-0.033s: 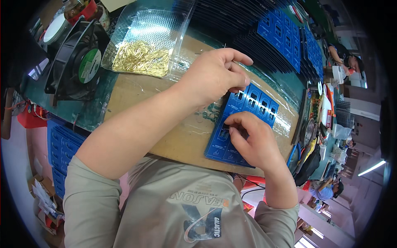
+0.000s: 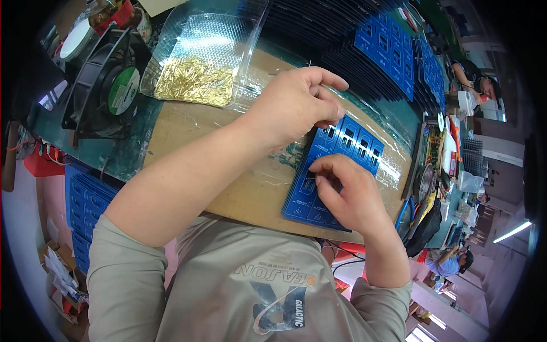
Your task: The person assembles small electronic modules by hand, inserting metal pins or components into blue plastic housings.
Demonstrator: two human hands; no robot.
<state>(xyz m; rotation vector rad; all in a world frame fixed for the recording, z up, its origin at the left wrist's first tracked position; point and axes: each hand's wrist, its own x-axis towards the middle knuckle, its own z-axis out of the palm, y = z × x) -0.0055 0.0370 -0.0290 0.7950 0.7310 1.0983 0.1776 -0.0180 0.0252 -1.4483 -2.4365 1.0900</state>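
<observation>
Pressing down at 4 o'clock, the right hand (image 2: 347,194) has its fingers pinched together on the blue circuit panel (image 2: 336,165); whether a pin sits between them I cannot tell. The left hand (image 2: 296,102), just above toward 1 o'clock, has fingers curled together, its tips steadying the panel's upper edge. The panel lies on a brown cardboard sheet (image 2: 188,131) on the desk. How many slots are filled is too small to tell. At 11 o'clock a clear tray (image 2: 228,34) holds plenty of gold pins (image 2: 191,80), so much work seems left. Farther, at 1 o'clock, stacked blue panels (image 2: 393,45) wait; a black fan (image 2: 108,85) sits at 10 o'clock.
</observation>
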